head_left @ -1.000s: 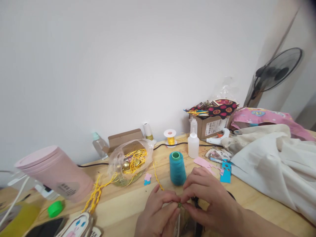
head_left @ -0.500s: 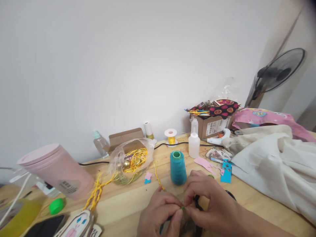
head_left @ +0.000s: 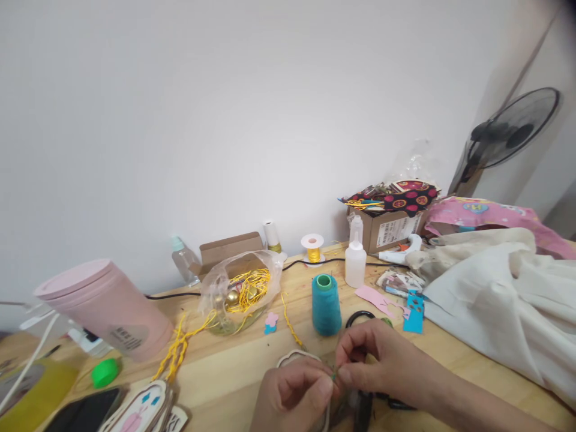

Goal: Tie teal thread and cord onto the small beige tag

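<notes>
left hand (head_left: pixel 294 396) and right hand (head_left: pixel 382 355): pinched nearly closed on a small green piece (head_left: pixel 333 377) between their fingertips | piece: toward near edge of worktop (head_left: pixel 216 372) | pale-rimmed tag (head_left: pixel 299 354): partly hidden by left hand | teal thread cone (head_left: pixel 327 309): farther from that edge

We can read no words or numbers here. We see a grey sticker (head_left: pixel 132 341) with dark print on the pink tumbler (head_left: pixel 96 300), and a white label (head_left: pixel 398 231) with a barcode on the cardboard box (head_left: pixel 372 233), both too blurred for us.
</notes>
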### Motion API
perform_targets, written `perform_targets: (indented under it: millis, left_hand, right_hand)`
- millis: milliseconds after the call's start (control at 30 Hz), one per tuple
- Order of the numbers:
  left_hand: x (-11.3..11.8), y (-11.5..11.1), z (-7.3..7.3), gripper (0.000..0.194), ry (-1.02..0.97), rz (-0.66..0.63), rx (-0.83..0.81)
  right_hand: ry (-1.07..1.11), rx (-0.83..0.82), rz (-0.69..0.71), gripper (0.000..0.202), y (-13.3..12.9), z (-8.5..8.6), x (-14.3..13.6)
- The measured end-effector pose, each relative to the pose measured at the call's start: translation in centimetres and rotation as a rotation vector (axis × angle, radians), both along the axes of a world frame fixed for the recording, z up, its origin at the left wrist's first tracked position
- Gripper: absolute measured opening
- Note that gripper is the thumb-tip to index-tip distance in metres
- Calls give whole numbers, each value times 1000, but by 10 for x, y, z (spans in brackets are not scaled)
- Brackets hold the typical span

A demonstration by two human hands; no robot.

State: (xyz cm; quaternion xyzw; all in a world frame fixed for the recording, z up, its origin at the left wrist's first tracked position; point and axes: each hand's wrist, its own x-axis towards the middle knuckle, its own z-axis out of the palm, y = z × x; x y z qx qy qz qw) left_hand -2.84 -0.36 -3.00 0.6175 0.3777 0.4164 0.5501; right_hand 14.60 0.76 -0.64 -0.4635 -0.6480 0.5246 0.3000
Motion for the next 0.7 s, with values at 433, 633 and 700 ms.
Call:
perform_targets:
  millis: [433,633,700]
  left_hand:
    - [6,-2,2,23,97,101,103]
    - [8,-4,10,23,229,108,166]
    - [8,-5,12,24,239,107,187]
  right_hand:
    - [-163,489,-62,10,-8,6,-4]
    - [-197,879,-123,16,-10,-2,-10]
    - [-175,750,-136,14,-11,-3,-11]
